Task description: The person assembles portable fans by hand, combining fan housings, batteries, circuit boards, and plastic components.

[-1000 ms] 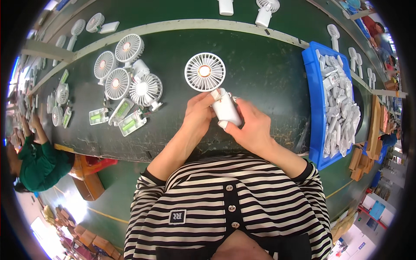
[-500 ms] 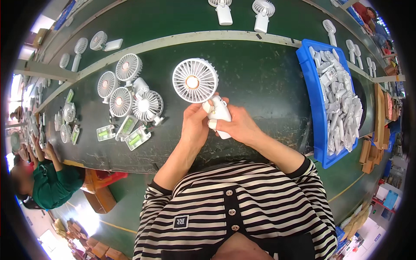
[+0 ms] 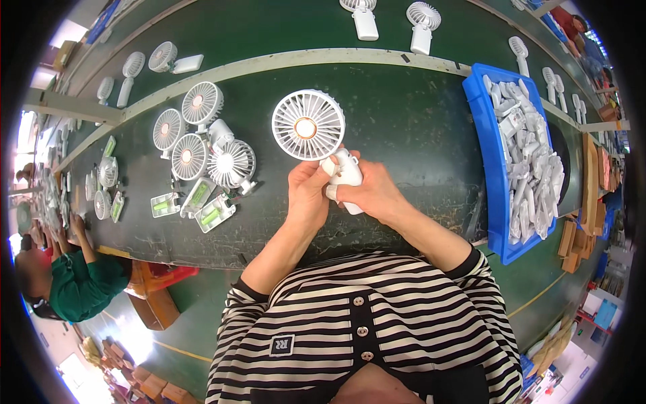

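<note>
A white handheld fan [image 3: 308, 125] with a round grille and an orange ring at its hub is held over the dark green work surface. My left hand [image 3: 309, 192] is closed around the neck, just below the grille. My right hand [image 3: 373, 190] grips the white handle, its thumb laid across the front. Pale coverings wrap the tips of both thumbs. Part of the handle is hidden behind my fingers.
Several fan heads [image 3: 190, 158] lie to the left with opened handle shells [image 3: 217, 214] showing green cells. A blue crate [image 3: 494, 195] of white plastic parts [image 3: 525, 168] stands at right. Finished-looking fans [image 3: 422, 30] rest beyond a pale rail [image 3: 269, 65]. A co-worker in green [image 3: 87, 286] sits at far left.
The fans beyond the rail have shifted to the right. Both my hands keep their grip on the fan, which has moved very slightly right.
</note>
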